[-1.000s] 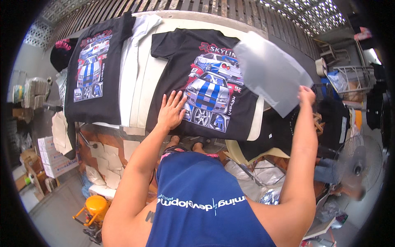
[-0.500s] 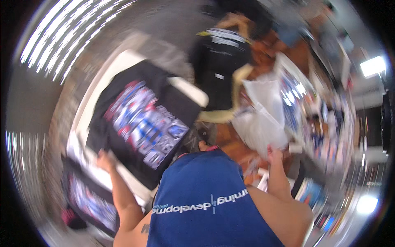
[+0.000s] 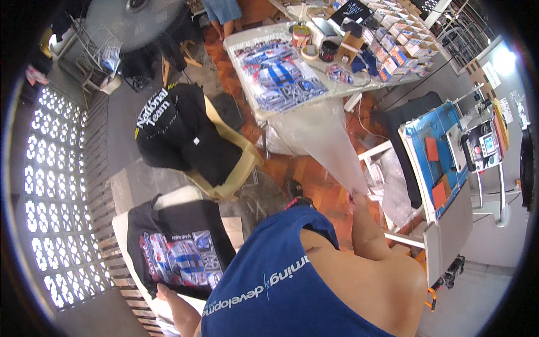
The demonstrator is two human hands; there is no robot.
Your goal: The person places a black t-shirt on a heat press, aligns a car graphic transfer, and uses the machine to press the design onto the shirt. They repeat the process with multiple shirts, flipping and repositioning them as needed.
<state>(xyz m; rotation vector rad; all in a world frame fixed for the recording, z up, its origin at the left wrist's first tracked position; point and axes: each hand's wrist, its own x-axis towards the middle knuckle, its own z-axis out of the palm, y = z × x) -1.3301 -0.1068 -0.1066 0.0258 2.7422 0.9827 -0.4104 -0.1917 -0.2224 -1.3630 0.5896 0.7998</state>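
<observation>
My right hand (image 3: 357,201) pinches the lower corner of a translucent plastic sheet (image 3: 328,137), which stretches from the far table down to my fingers. At the lower left, my left hand (image 3: 165,292) is closed at the near edge of a black T-shirt (image 3: 219,216). The shirt lies over a pale board and bears a colourful printed picture of cars (image 3: 188,261). Part of my left hand's grip is hidden. A similar car print (image 3: 275,73) lies on the plastic-covered table (image 3: 238,56).
Another black shirt (image 3: 208,140) with pale lettering covers a yellowish board ahead. A large fan (image 3: 135,25) stands at the far left. On the right is a machine with a small display (image 3: 485,146), beside a white-framed stand (image 3: 415,151). Small boxes (image 3: 401,42) line the far table, where tubs also stand.
The view has swung to the right and sharpened, bringing the far table into sight. My right hand still holds the plastic sheet; my left hand stays by the shirt's edge.
</observation>
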